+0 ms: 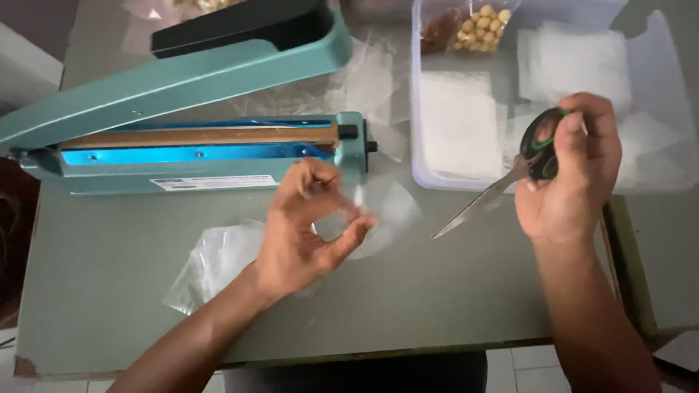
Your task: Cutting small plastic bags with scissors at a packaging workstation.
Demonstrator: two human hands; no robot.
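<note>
While the left hand (309, 225) seemingly pinches a clear bag (386, 211), right hand (571, 171) grips scissors (510, 182); blades could nick fingers.

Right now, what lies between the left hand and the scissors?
Head view: the clear bag pinched by the left hand, then bare table up to the tip of the scissors in the right hand.

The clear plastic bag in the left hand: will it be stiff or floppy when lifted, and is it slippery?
The bag is thin, transparent film pinched by the left hand, so it is probably floppy and very light. Its glossy surface suggests it may slip between fingers. A draught could likely shift it on the table.
</note>
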